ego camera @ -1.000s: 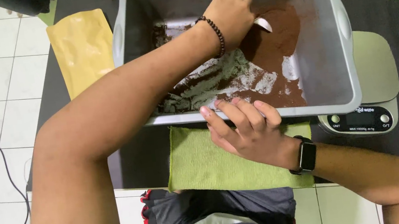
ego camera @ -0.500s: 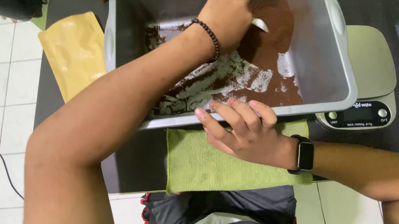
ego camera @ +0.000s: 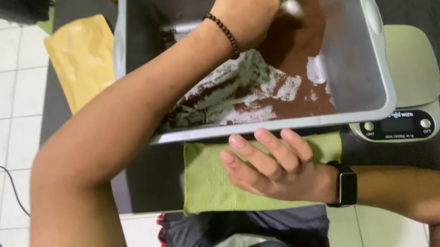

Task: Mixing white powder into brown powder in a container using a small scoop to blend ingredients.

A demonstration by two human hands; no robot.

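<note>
Shifted off the near rim onto the green cloth [ego camera: 211,183]: right hand [ego camera: 273,168], fingers loosely spread and empty, while left hand [ego camera: 245,3], reaching into the grey bin [ego camera: 376,59], closes around a pale scoop [ego camera: 291,7] over the brown powder [ego camera: 297,54], presumably for scooping.

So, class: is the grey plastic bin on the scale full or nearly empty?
Nearly empty. The grey plastic bin shows bare floor patches, with only a thin layer of reddish-brown powder where the left hand reaches in.
</note>
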